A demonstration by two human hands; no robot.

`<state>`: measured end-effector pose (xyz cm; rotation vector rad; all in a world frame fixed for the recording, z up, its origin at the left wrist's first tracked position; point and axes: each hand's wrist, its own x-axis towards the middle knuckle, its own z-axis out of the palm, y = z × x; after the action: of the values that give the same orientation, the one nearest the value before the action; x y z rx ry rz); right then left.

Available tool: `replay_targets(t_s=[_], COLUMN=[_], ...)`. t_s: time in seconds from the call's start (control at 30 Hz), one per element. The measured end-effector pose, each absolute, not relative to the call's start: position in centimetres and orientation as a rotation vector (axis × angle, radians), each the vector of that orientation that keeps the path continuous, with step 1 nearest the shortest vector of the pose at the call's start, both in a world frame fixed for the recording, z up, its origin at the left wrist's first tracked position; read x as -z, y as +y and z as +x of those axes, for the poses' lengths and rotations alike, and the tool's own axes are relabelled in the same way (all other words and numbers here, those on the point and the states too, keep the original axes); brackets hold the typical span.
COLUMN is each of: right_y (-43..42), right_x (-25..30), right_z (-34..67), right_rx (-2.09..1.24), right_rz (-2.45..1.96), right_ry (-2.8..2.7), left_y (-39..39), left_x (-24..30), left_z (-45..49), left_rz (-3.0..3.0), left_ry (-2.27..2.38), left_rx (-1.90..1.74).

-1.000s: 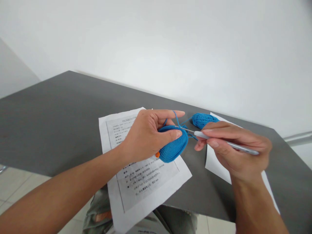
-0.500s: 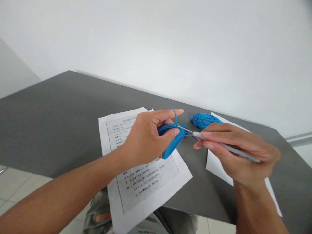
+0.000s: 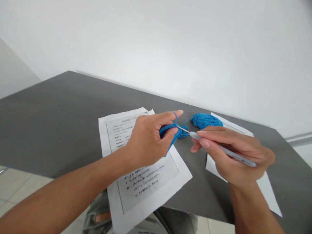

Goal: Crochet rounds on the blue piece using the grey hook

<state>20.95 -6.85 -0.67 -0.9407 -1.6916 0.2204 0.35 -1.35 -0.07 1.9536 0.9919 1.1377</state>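
My left hand [image 3: 148,138] pinches a piece of blue crochet work [image 3: 172,137] between thumb and fingers, its index finger stretched out with a strand of blue yarn looped round it. Part of the piece is hidden behind that hand. In my right hand [image 3: 234,151] is a crochet hook [image 3: 235,154] with a grey handle, gripped like a pen. The hook's thin metal tip meets the top edge of the blue piece, near the left thumb. A strand runs from there to a ball of blue yarn [image 3: 206,120] lying behind my right hand.
A printed sheet of paper [image 3: 151,195] lies under my left hand and overhangs the front edge of the dark grey table [image 3: 80,123]. Beneath my right forearm is another white sheet [image 3: 269,195]. A white wall [image 3: 156,48] stands behind the table.
My right hand has shifted slightly left and down with the crochet hook. The blue piece has turned in my left hand, and its orange spot no longer shows.
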Motion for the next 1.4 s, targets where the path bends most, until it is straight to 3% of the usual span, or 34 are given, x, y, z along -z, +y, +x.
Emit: replay_targets(t_s=[0.2,0.63,0.93,1.4], right_y=[-6.6,-6.1,-6.6,-6.2], right_x=[1.3,0.0,0.3,1.1], right_z=[20.9,22.6,21.9,19.6], right_rx=[-0.467,-0.136,-0.1,-0.915], right_rz=[-0.851,-0.734,-0.785,-0.738], right_ry=[-1.539,-1.894,-1.841,-1.241], left_y=[-1.5,-1.0,-0.9,-0.8], left_x=[-0.2,-0.2,-0.1,-0.5], left_z=[0.2,-0.2,-0.1,-0.3], left_rz=[1.713,1.685,1.702,1.421], left_ry=[0.919,0.815,0.816,0.646], left_rx=[-1.114,-1.084,-1.118,-1.07])
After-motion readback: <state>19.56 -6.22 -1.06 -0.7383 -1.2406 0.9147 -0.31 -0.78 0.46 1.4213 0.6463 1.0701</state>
